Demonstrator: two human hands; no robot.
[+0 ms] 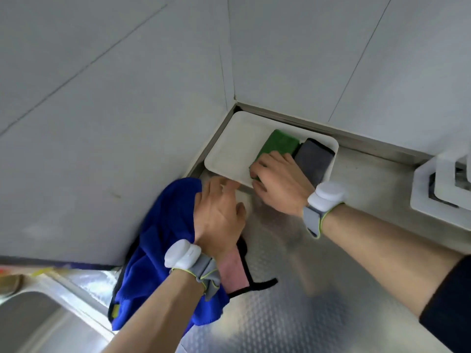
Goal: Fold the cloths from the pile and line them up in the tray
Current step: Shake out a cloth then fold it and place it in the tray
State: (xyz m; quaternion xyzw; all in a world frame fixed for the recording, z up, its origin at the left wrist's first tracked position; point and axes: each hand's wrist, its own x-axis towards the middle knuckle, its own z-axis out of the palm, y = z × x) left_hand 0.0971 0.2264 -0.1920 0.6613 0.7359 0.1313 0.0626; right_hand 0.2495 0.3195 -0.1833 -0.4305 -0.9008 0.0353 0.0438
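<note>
A white, rounded, pebble-shaped device is worn just behind the left hand, well back from the fingers, and is strapped on by a grey band edged in yellow-green piping. A matching white device and grey band are worn behind the right hand. Farther up the right forearm, bare skin is ended by a dark sleeve.

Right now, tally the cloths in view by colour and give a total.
Green folded cloth, in the white plastic tray: 1
Grey folded cloth, in the tray: 1
Blue crumpled cloth, on the steel counter: 1
Pink black-edged cloth, on the counter: 1
Total: 4
</note>
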